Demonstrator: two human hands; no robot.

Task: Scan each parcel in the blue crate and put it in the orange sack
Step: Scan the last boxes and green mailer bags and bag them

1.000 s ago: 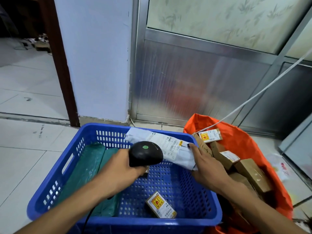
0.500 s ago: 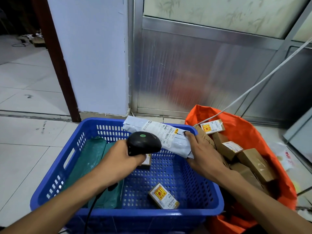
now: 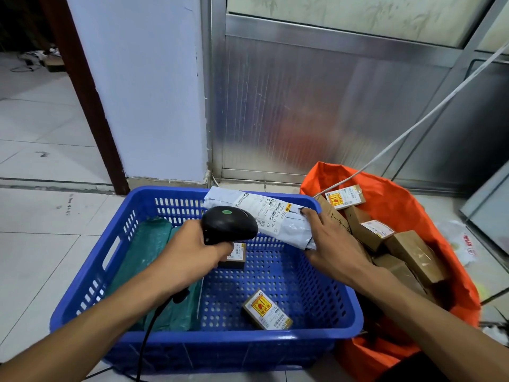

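My left hand point(image 3: 190, 255) grips a black barcode scanner point(image 3: 230, 223) with a green dot on top, held over the blue crate point(image 3: 91, 274). Just right of the scanner, my right hand point(image 3: 330, 244) holds a grey poly-bag parcel point(image 3: 264, 213) by its right end, label side up, above the crate's far rim. Inside the crate lie two green bagged parcels point(image 3: 154, 266) at the left, a small brown box point(image 3: 266, 310) with a yellow sticker near the front, and another small box point(image 3: 234, 256) partly hidden under my left hand. The orange sack point(image 3: 407, 208) stands open at the right.
Several brown cardboard boxes point(image 3: 413, 255) fill the sack. A white cable point(image 3: 413, 128) runs from the sack up to the right. A white pillar and a metal door panel point(image 3: 316, 111) stand right behind the crate. Tiled floor spreads to the left; a white plastic bag point(image 3: 460, 241) lies right of the sack.
The grey parcel has been lifted a little and drawn slightly toward the sack. The scanner stays just left of its label. The camera has tilted.
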